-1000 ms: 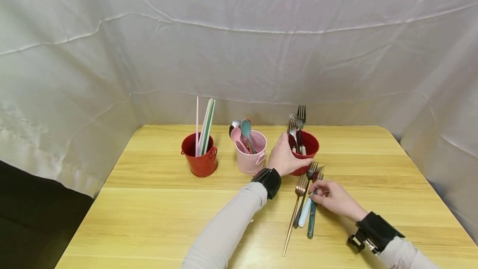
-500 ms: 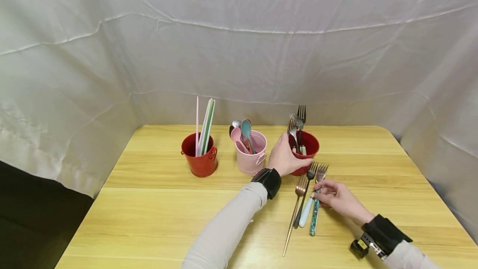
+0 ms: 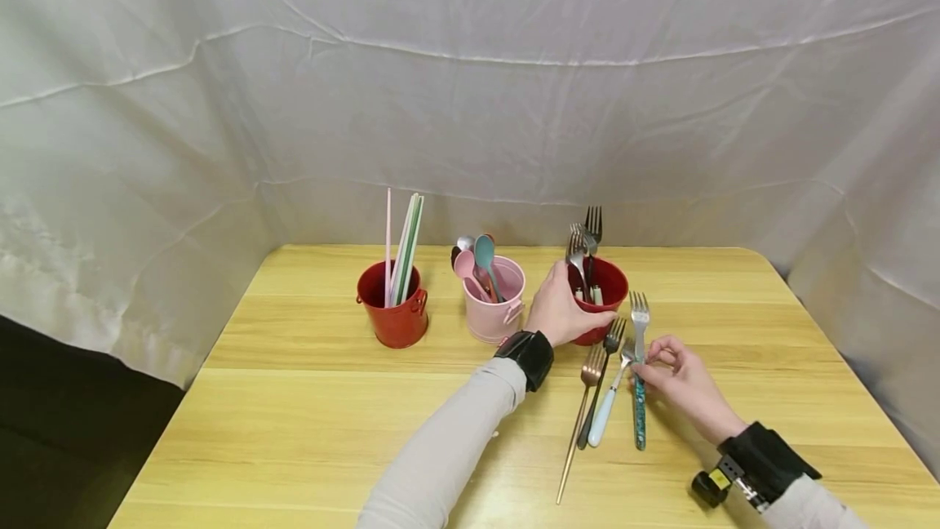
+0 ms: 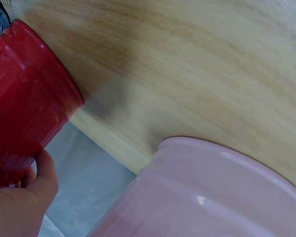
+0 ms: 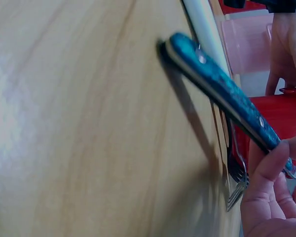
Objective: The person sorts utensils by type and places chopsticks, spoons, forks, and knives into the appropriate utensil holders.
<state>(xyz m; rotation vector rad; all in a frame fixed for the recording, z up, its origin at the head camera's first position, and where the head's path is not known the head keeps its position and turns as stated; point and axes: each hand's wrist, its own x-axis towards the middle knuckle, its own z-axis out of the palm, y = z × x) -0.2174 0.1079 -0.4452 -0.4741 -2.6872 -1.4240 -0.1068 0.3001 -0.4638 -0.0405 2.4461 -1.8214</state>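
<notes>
My right hand (image 3: pixel 679 382) pinches a fork with a marbled teal handle (image 5: pixel 227 94), tines pointing away, just above the table. My left hand (image 3: pixel 564 308) grips the side and rim of the right-hand red bucket (image 3: pixel 609 280), where several metal forks (image 3: pixel 580 247) stand upright. Left of the held fork, on the table, lie a fork with a pale blue handle (image 3: pixel 604 416), a dark fork (image 3: pixel 598 398) and a copper-gold fork (image 3: pixel 575 439). In the right wrist view the held fork's handle end hangs near the table and its tines are out of sight.
A pink bucket (image 3: pixel 488 321) with several spoons (image 3: pixel 470 264) stands left of my left hand. Further left is another red bucket (image 3: pixel 392 326) with long pink, white and green sticks (image 3: pixel 407 251). Grey cloth (image 3: pixel 470 104) hangs behind the wooden table (image 3: pixel 330 431).
My right hand has drawn the teal-handled fork to the right, away from the fork with the pale blue handle, and its tines show more. My left hand has stayed on the bucket.
</notes>
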